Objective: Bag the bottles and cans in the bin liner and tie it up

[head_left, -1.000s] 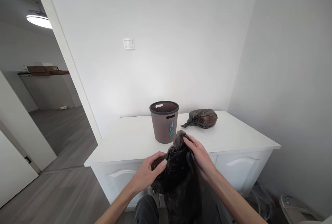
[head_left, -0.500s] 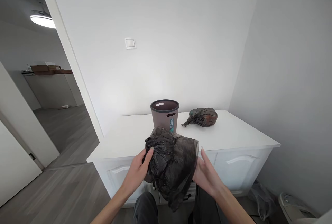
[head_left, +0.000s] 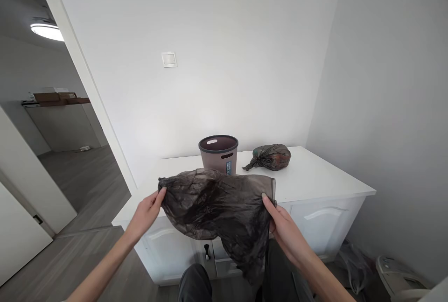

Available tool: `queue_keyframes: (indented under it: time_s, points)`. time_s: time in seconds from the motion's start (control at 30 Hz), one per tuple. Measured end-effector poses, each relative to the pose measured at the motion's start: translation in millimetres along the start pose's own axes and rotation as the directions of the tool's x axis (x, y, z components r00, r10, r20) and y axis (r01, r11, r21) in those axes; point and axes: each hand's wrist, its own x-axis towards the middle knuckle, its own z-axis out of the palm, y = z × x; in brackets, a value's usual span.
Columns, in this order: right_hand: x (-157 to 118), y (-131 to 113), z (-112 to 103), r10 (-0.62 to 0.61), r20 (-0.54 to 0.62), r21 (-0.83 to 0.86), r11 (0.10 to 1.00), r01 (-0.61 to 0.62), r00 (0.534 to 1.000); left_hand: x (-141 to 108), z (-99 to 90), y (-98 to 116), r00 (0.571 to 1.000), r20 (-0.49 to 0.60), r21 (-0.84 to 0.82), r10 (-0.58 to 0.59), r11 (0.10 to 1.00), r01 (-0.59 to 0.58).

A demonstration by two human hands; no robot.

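We've got both arms out in front, forearms angled inward from the bottom corners, hands at approx. the same height and well apart. Our left hand (head_left: 149, 208) is palm-in, fingers curled and pinched shut on the left edge of the bag (head_left: 217, 201), thumb on top near the corner. Our right hand (head_left: 283, 227) mirrors it: fingers closed on the bag's right edge, thumb up against the upper corner, wrist a bit lower than the left.

The bag is stretched wide betw. the two hands, held in the air in front of the worktop (head_left: 315, 180) and just below the bin (head_left: 219, 152) as we see it; it covers the bin's lower part. It's thin dark plastic, black-brown, semi-transparent at the upper right where light comes through, heavily creased. Top edge runs nearly straight from hand to hand; the lower part sags, w/ a loose tail hanging down toward the right, over our legs.

The bin stands upright on the worktop, brown, dark rim, slot handles near the top, small label on its front. A tied bag (head_left: 269, 157) lies on its side on the worktop, right of the bin, not touching it.
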Motion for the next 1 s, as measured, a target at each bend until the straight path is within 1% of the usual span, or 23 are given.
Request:
queue_keyframes:
  time_s: [0.07,0.1,0.13,0.17,0.2,0.23,0.27,0.3,0.33,0.37,0.4,0.43,0.47,0.5,0.57,0.63,0.73,0.83,0.9,1.0]
  points:
    - [1,-3,-3,0.075,-0.038,0.049,0.996,-0.073,0.996,20,-13.6,-6,0.997,0.054,0.014,-0.055,0.998,0.055]
    - [1,-4,-4,0.116,-0.032,0.081,0.990,-0.113,0.993,28,-18.5,-4,0.995,0.044,0.031,-0.084,0.996,0.083]
    - [1,-5,-3,0.131,-0.015,0.111,0.986,-0.128,0.991,32,-21.4,2,0.995,-0.021,0.055,-0.098,0.994,0.099]
    - [1,-6,-1,0.136,0.003,0.135,0.982,-0.135,0.991,34,-21.6,12,0.987,-0.139,0.084,-0.082,0.992,0.095]
    - [1,-7,2,0.140,0.014,0.151,0.979,-0.141,0.990,31,-18.9,26,0.952,-0.304,0.104,-0.031,0.992,0.066]
    - [1,-8,6,0.142,0.022,0.160,0.977,-0.144,0.990,24,-13.2,44,0.870,-0.486,0.142,0.077,0.990,-0.009]
    - [0,-9,11,0.140,0.029,0.167,0.975,-0.143,0.990,13,-4.8,63,0.768,-0.606,0.193,0.206,0.975,-0.109]
    - [0,-11,16,0.136,0.040,0.174,0.975,-0.141,0.990,-1,5.6,84,0.714,-0.618,0.227,0.329,0.944,-0.239]
    - [0,-12,22,0.129,0.050,0.182,0.974,-0.136,0.990,-17,17.4,104,0.717,-0.535,0.219,0.447,0.893,-0.393]
    - [0,-14,28,0.118,0.056,0.191,0.973,-0.127,0.991,-32,29.5,122,0.761,-0.349,0.172,0.546,0.836,-0.521]
    - [0,-16,34,0.109,0.058,0.197,0.973,-0.119,0.992,-47,41.1,137,0.783,-0.116,0.127,0.611,0.791,-0.598]
    - [0,-18,38,0.102,0.058,0.197,0.974,-0.112,0.993,-59,51.5,149,0.787,0.039,0.095,0.616,0.781,-0.617]
    - [0,-19,42,0.094,0.056,0.192,0.976,-0.103,0.994,-68,60.2,156,0.783,0.126,0.073,0.609,0.782,-0.619]
    - [0,-21,44,0.085,0.060,0.183,0.979,-0.094,0.995,-74,66.8,161,0.777,0.192,0.066,0.600,0.781,-0.620]
    - [1,-23,44,0.060,0.084,0.159,0.985,-0.073,0.995,-74,73.6,160,0.770,0.223,0.073,0.598,0.777,-0.625]
    - [2,-23,40,0.027,0.102,0.144,0.989,-0.042,0.994,-67,72.7,154,0.773,0.217,0.076,0.596,0.779,-0.622]
    - [5,-20,33,0.016,0.068,0.138,0.990,-0.026,0.998,-56,64.1,146,0.819,0.232,0.026,0.525,0.838,-0.545]
    - [4,-17,31,0.056,0.028,0.083,0.995,-0.058,0.998,-54,56.4,144,0.860,0.269,-0.052,0.433,0.898,-0.436]
    - [2,-17,33,0.067,-0.004,-0.024,0.997,-0.067,0.998,-55,53.2,144,0.896,0.234,-0.098,0.378,0.926,-0.365]
    - [-1,-19,37,0.011,-0.019,-0.184,0.983,-0.014,1.000,-55,49.3,141,0.951,0.131,-0.151,0.281,0.953,-0.261]
